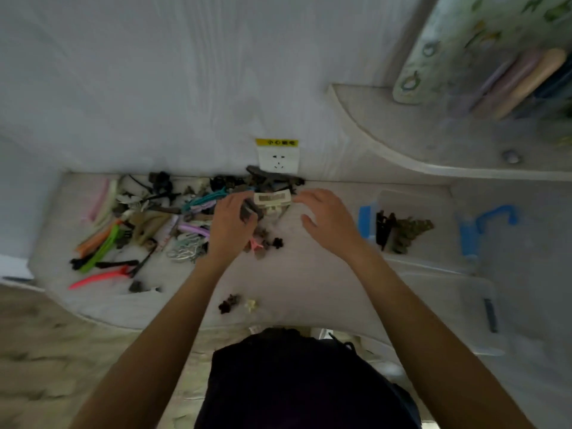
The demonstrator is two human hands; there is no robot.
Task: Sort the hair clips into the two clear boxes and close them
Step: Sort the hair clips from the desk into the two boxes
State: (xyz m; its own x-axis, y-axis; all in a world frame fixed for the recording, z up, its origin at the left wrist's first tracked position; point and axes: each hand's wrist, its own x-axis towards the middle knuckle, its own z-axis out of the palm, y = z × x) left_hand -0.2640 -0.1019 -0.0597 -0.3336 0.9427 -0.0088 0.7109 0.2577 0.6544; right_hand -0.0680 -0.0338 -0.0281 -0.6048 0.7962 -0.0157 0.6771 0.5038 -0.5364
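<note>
White desk point(309, 274) against the wall, hair clips point(148, 224) heaped at nine o'clock.
My left hand point(230, 224) pinches a dark claw clip point(249, 212) to sort it; my right hand point(329, 218) hovers spread, fingers relaxed. Clear box point(418, 258) waits at three o'clock.

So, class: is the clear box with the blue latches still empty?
No. The clear box on the right already holds a few dark clips, lying in it beside its blue latch.

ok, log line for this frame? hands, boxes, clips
left hand: grips dark clip | right hand: open above table | far clear box: open, few clips | near clear box: one dark item | pile: unsorted
</note>
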